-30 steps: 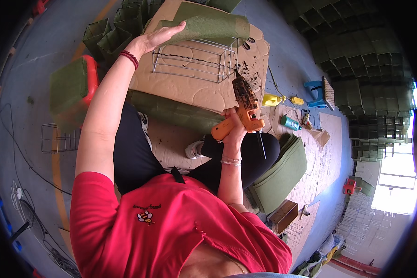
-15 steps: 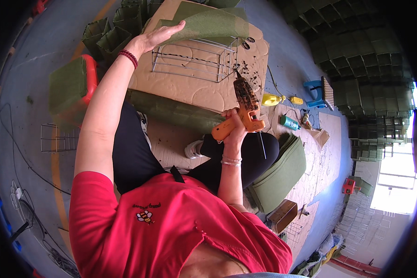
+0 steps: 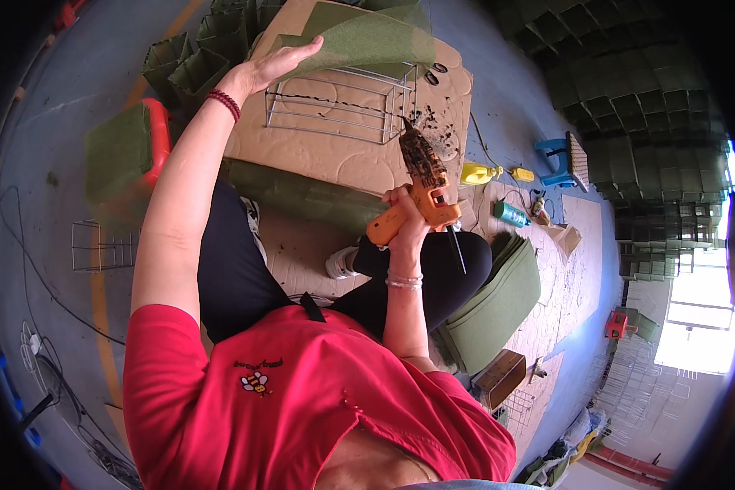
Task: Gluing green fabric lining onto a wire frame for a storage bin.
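Observation:
My left hand (image 3: 282, 65) reaches over the board and holds up one end of a green felt sheet (image 3: 367, 47); part of its fingers is hidden. Under the raised sheet lies a box-shaped wire frame (image 3: 331, 110), with a dark, uneven line along one of its long wires. An orange glue gun (image 3: 429, 192) is in my right hand (image 3: 408, 216), fingers wrapped round its handle. Its blackened nozzle points at the frame's right end, and a dark stick projects from its rear.
The frame lies on a cardboard-topped surface (image 3: 261, 147) with dark specks. Green folded boxes (image 3: 220, 37) stand behind it, a red stool (image 3: 157, 143) to the left. Stacked green sheets (image 3: 498, 306), a yellow bottle (image 3: 476, 173) and a blue stool (image 3: 555, 163) are at right.
The glue gun has shifted left, its nozzle tip coming closer to the wire frame's right end. My left hand and the raised felt sheet have barely moved.

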`<state>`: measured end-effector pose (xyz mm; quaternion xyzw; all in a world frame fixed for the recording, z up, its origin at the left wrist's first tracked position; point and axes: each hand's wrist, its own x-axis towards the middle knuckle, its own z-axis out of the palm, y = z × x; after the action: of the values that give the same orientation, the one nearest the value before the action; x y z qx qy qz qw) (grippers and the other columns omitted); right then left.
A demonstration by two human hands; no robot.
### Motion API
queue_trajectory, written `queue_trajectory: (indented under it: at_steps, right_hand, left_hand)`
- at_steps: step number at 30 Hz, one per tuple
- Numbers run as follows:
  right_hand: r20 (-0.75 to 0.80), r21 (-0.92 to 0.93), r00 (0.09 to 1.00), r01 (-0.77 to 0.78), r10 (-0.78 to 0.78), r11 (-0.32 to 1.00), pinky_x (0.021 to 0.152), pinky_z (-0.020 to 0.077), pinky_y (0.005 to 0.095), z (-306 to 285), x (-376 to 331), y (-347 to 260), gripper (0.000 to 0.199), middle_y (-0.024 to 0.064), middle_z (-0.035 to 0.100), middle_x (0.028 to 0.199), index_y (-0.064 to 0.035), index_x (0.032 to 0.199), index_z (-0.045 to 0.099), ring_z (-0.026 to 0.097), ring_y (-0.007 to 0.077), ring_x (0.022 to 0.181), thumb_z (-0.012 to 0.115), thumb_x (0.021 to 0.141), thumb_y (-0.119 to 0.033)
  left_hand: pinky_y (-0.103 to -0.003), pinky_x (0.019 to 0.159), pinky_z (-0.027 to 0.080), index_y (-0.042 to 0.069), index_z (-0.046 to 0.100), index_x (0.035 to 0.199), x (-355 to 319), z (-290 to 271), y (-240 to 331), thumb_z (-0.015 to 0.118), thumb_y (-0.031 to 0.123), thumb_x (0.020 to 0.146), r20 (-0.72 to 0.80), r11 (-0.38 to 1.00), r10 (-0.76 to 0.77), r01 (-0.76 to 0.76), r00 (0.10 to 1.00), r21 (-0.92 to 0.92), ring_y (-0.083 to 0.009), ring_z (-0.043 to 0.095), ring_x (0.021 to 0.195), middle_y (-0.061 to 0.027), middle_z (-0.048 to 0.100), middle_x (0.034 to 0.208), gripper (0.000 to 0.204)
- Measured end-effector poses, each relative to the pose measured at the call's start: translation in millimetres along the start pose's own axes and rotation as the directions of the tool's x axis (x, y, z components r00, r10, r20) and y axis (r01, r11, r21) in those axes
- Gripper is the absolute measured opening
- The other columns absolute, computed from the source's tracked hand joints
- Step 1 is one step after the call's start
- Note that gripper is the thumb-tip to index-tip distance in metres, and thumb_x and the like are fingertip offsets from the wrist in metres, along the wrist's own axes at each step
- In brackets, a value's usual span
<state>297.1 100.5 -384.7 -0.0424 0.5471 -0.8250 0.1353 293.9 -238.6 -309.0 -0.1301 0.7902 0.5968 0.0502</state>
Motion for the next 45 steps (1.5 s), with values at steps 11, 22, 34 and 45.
queue_trajectory:
  at_steps: [11,22,34,45]
  right_hand:
    - [0.023,0.004,0.999,-0.034,0.034,0.999,0.070,0.0434,0.0302,10.5,-3.2,3.1,0.018,0.0054,0.050,0.077,0.0002,0.100,0.050,0.052,0.0178,0.070,0.057,0.084,0.000]
    - [0.053,-0.005,0.998,-0.025,0.025,1.000,0.068,0.0444,0.0307,9.1,-3.4,5.4,0.016,0.0050,0.049,0.076,0.0012,0.097,0.051,0.052,0.0177,0.071,0.058,0.083,0.000]
    - [0.075,0.016,0.995,-0.065,0.064,0.998,0.066,0.0443,0.0293,32.6,-9.4,8.3,0.021,0.0058,0.052,0.074,0.0010,0.098,0.052,0.055,0.0181,0.067,0.060,0.079,-0.002]
    - [0.093,-0.008,0.992,-0.081,0.081,0.997,0.065,0.0441,0.0292,40.0,-9.4,5.6,0.019,0.0059,0.053,0.074,0.0012,0.095,0.053,0.056,0.0181,0.068,0.061,0.078,-0.001]
  left_hand:
    - [-0.050,0.114,0.003,0.004,0.009,0.148,-3.2,0.3,2.1,0.032,0.079,0.081,0.002,0.999,0.034,-0.034,0.999,-0.005,-0.0271,0.000,0.143,-0.0157,0.003,0.155,0.103]
    - [-0.051,0.114,0.004,0.006,0.012,0.148,-0.7,-0.8,1.0,0.031,0.081,0.079,-0.004,1.000,0.004,-0.004,1.000,0.014,-0.0285,0.000,0.143,-0.0144,0.003,0.155,0.104]
    - [-0.044,0.115,0.004,0.009,0.010,0.148,6.5,0.2,-6.7,0.031,0.073,0.086,-0.019,1.000,0.024,-0.023,1.000,0.009,-0.0252,0.002,0.144,-0.0097,0.005,0.156,0.092]
    - [-0.049,0.114,0.004,0.009,0.012,0.148,0.3,2.5,0.2,0.031,0.076,0.084,-0.013,1.000,0.014,-0.014,1.000,0.008,-0.0260,0.003,0.143,-0.0122,0.006,0.155,0.095]
